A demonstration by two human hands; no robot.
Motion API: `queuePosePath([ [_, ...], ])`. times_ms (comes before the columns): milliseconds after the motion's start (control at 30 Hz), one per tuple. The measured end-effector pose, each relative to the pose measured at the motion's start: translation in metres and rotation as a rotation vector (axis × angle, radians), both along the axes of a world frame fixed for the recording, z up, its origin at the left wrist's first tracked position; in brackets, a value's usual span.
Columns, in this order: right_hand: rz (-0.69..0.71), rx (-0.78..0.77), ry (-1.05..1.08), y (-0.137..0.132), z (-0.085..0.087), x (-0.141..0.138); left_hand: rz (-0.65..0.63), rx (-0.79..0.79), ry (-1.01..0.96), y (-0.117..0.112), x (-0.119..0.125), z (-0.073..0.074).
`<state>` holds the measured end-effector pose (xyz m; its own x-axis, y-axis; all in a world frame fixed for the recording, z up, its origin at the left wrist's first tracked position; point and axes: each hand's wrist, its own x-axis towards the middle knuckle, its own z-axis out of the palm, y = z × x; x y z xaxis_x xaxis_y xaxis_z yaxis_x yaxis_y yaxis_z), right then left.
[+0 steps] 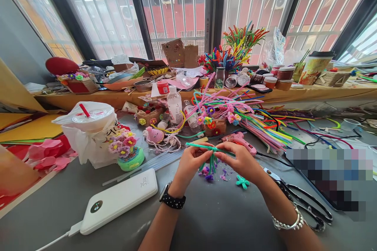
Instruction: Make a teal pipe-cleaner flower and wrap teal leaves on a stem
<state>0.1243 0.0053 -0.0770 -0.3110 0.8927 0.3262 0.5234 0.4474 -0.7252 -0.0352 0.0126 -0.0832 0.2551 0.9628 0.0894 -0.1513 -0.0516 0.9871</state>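
Note:
Between both hands is a bundle of green pipe cleaners (pixel 212 166), joined at a knot in the middle, with some ends hanging down and one sticking out to the left. My left hand (pixel 191 160) pinches it from the left side, thumb and index finger together. From the right, my right hand (pixel 241 160) grips it close to the knot. Below, on the grey table, lies a small green pipe cleaner flower (pixel 242 182). Purple and pink scraps (pixel 209 172) are scattered under the bundle. A pink glue gun (pixel 240 141) rests just behind my right hand.
To the left are a white power bank (pixel 120 200), a bagged drink cup (pixel 91 133) and a potted pipe cleaner bouquet (pixel 129 155). Black scissors (pixel 306 204) and a tablet (pixel 324 180) lie at right. Loose pipe cleaners (pixel 265 129) and bottles (pixel 174 106) crowd the back.

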Motion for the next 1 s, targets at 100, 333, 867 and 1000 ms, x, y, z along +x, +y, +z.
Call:
queuePosePath([
  [100, -0.028, -0.025, 0.019, 0.0014, -0.0018, -0.0008, -0.030, 0.005, -0.011, 0.0008, -0.0007, -0.0024],
  [333, 0.009, -0.088, 0.050, 0.0003, -0.0007, 0.0001, -0.095, -0.050, -0.031, 0.0012, -0.0034, -0.0033],
  [867, -0.047, 0.579, -0.192, 0.0002, -0.0061, -0.0041, 0.054, -0.097, -0.149, 0.0018, -0.0055, -0.0010],
  [1000, -0.011, 0.696, -0.253, -0.0003, -0.0093, -0.0053, 0.084, -0.114, -0.158, 0.0009, -0.0057, 0.0007],
])
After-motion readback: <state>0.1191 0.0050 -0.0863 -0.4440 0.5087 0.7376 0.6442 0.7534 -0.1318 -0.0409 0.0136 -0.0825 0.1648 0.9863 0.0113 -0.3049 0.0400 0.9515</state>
